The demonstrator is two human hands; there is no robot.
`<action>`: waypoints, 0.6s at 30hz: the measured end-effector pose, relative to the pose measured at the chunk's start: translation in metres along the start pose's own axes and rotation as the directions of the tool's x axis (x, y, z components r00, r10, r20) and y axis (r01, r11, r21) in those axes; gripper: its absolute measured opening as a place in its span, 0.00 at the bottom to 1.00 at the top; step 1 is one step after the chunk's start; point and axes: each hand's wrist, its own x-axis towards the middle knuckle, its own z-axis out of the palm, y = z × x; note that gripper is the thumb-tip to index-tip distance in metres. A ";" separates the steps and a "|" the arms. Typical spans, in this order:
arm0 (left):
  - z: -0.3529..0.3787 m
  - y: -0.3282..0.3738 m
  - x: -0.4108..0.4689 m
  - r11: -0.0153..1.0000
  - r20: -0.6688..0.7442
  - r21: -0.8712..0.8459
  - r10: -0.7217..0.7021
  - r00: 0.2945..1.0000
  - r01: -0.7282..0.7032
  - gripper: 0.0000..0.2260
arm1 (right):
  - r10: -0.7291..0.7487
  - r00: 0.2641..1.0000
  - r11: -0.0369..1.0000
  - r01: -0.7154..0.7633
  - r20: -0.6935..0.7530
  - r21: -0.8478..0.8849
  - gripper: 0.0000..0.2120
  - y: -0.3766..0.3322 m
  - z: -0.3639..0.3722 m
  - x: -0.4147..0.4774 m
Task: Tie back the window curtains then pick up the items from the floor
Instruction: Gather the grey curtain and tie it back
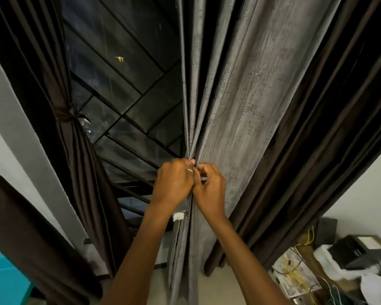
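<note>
The grey curtain (240, 106) hangs down the middle, spread wide above and gathered into tight folds at the level of the hands. Behind it on the right hangs a dark brown curtain (317, 150), loose. At the left edge of the window (123, 73) a second brown curtain (75, 155) is cinched at its waist by a band (64, 114) of the same cloth. The panes between are dark behind a black grid.

The left hand (174, 181) and right hand (211, 190) are together, touching at the knuckles, both with fingers curled and pinching the gathered grey folds. The left hand wears a ring (189, 170).

At lower right, a black box (361, 249) sits among white cloth and yellow wires (295, 267). Just below the left wrist, a small white tag (178, 216) shows on the grey curtain's edge.
</note>
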 end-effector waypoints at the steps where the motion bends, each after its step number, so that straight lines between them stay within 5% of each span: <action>1: 0.001 0.002 -0.001 1.000 -0.006 0.012 0.008 1.000 -0.008 0.17 | 0.005 1.000 1.000 -0.005 -0.001 0.002 0.06 0.000 -0.001 -0.001; 12: -0.004 0.029 -0.014 0.987 -0.110 0.117 -0.099 0.989 0.112 0.27 | 0.006 1.000 1.000 -0.006 0.017 -0.005 0.16 -0.006 0.000 -0.009; 18: 0.000 0.054 -0.016 0.947 -0.113 0.236 -0.196 0.974 0.217 0.19 | -0.026 0.998 0.995 0.021 0.053 0.094 0.14 -0.004 -0.018 -0.007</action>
